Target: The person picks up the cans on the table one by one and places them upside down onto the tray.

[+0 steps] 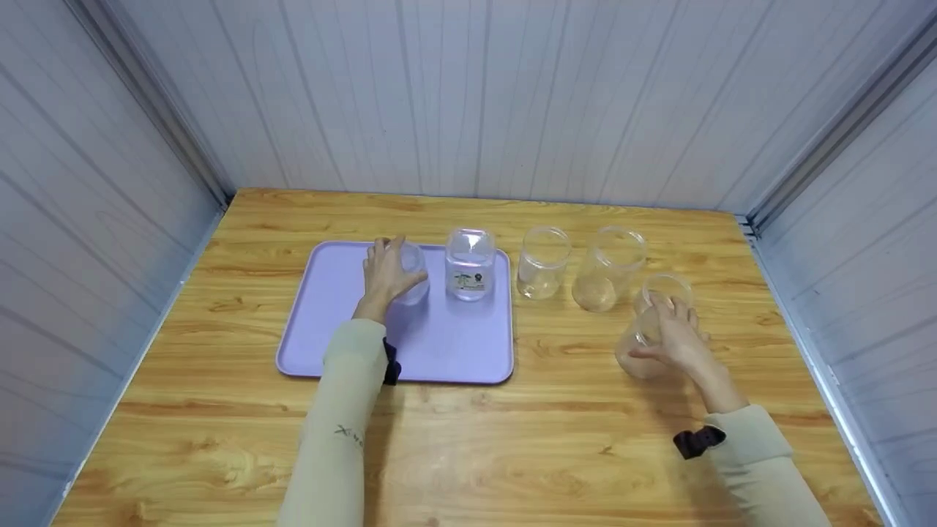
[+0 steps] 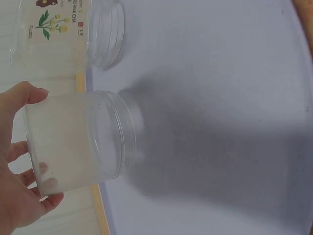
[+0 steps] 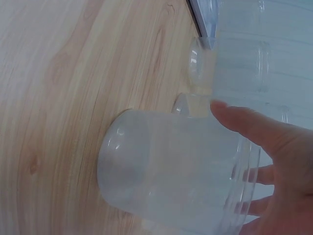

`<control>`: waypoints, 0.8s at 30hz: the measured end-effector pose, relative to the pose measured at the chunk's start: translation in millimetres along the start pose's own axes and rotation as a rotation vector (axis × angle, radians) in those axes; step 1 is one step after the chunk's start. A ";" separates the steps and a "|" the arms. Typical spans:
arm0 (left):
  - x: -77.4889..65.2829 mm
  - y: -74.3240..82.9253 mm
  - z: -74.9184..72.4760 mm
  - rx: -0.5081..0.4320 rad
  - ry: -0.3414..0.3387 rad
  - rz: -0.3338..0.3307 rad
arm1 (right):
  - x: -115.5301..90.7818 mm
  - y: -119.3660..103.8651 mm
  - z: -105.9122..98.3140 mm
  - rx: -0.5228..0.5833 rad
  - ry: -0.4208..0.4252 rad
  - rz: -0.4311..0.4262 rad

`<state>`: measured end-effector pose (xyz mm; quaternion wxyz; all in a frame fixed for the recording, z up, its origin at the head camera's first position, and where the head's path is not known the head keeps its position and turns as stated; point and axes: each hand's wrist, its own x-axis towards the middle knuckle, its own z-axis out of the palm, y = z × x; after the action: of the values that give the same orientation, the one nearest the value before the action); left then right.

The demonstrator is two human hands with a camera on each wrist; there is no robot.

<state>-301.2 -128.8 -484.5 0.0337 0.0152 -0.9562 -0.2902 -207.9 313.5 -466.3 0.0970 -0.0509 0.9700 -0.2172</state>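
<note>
My left hand [image 1: 383, 277] grips a clear plastic jar [image 1: 414, 272] by its base over the lilac tray [image 1: 454, 351]. In the left wrist view that jar [image 2: 68, 142] is upside down, its threaded mouth at the tray surface; whether it touches I cannot tell. Beside it, another upside-down jar [image 1: 470, 267] with a printed label stands on the tray. On the right, my right hand [image 1: 681, 340] holds an upright clear jar [image 1: 635, 359] near its rim, thumb on one side and fingers on the other. In the right wrist view this jar [image 3: 161, 166] has its base at the wood.
Two upright clear jars [image 1: 543, 263] [image 1: 607, 271] stand right of the tray on the wooden table [image 1: 512, 454]. Another jar [image 1: 670, 282] is just behind the right hand, partly hidden. Pale panel walls [image 1: 439, 95] enclose the table's back and sides.
</note>
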 end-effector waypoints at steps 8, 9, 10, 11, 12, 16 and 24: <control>9.2 -0.9 1.7 0.011 0.005 -0.025 | 2.2 1.1 0.9 -0.007 -0.003 -0.016; 9.9 -0.8 2.0 0.008 0.000 -0.028 | 2.5 1.3 1.0 -0.007 0.001 -0.020; 10.5 -0.8 2.4 0.006 -0.005 -0.035 | 2.6 1.5 0.9 -0.005 0.004 -0.024; 11.2 -0.8 2.9 0.008 -0.010 -0.038 | 2.7 1.5 0.9 0.001 0.004 -0.030; 11.9 -0.6 3.3 0.010 -0.014 -0.042 | 2.9 1.5 0.8 0.007 0.002 -0.031; 14.2 0.2 5.6 0.020 -0.012 -0.049 | 2.7 2.6 0.2 0.026 -0.002 -0.037; 17.5 2.9 8.5 0.042 -0.022 -0.047 | 1.8 4.0 -0.2 0.023 -0.003 -0.039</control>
<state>-319.3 -122.6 -489.0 0.0159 0.0352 -0.9618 -0.2709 -209.9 316.9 -468.1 0.0946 -0.0687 0.9661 -0.2301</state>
